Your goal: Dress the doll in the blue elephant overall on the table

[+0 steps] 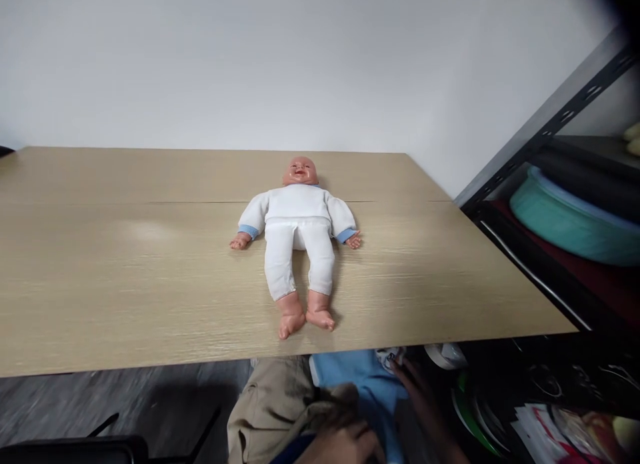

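The right hand [417,391] has its fingers stretched, the tips touching the blue cloth [367,384] on the lap, below the table [125,284] edge. The left hand [345,444] lies on this cloth too; I cannot tell its grip. The cloth's long axis runs away from the person. The doll [299,241] lies face up on the table, feet toward the person.

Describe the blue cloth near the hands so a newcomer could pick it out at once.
Start at the long wooden table with the baby doll lying on its back. Look below the near edge, under the doll's feet: the blue cloth lies there on the person's lap, with the right hand at its far corner and the left hand below it. It is plain light blue, beside khaki trousers.
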Action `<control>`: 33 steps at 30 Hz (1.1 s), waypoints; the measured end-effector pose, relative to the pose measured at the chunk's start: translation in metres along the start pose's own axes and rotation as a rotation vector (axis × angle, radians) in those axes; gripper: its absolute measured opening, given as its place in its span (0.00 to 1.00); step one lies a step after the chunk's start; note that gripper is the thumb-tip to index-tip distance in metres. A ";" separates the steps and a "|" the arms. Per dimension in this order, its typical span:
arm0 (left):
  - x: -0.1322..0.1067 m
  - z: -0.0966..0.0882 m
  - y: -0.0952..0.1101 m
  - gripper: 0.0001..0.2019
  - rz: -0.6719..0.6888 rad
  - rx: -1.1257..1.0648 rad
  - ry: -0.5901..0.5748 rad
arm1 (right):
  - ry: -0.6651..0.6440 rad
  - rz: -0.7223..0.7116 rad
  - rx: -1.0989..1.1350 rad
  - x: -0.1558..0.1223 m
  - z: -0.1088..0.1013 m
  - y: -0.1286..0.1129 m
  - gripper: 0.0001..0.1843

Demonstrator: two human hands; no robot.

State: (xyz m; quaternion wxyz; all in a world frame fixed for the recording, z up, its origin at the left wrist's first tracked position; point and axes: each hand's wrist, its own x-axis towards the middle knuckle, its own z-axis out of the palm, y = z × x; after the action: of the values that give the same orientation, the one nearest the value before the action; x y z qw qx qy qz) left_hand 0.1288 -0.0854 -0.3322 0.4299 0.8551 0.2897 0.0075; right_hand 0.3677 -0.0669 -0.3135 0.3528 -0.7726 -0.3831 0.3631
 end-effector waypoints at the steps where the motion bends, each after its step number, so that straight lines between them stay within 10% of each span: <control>1: -0.005 -0.012 0.004 0.06 0.036 0.011 0.032 | 0.022 0.038 0.017 -0.005 0.003 -0.001 0.25; 7: -0.062 -0.145 0.058 0.15 0.193 -0.389 0.302 | -0.169 -0.200 0.035 -0.052 -0.009 -0.047 0.30; 12: -0.078 -0.217 0.080 0.35 0.247 -0.544 0.325 | -0.559 -0.839 0.146 -0.072 -0.038 -0.158 0.33; 15: -0.071 -0.247 0.083 0.45 0.287 -0.569 0.278 | -0.640 -0.978 0.155 -0.074 -0.045 -0.219 0.27; 26: -0.087 -0.371 0.102 0.06 0.434 -0.388 0.399 | -0.254 -1.228 0.127 -0.031 -0.049 -0.308 0.16; 30: -0.087 -0.403 0.108 0.05 0.523 -0.217 0.525 | -0.199 -1.256 0.310 -0.008 -0.039 -0.338 0.33; 33: -0.079 -0.421 0.115 0.06 0.518 -0.134 0.535 | -0.410 -1.229 0.307 0.016 -0.035 -0.359 0.52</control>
State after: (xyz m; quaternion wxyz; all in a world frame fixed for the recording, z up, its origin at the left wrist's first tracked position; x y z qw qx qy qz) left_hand 0.0090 0.1288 0.0370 0.3780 0.8377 0.1649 0.3579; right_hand 0.2836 0.1020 -0.0055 0.5217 -0.2697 -0.7572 0.2860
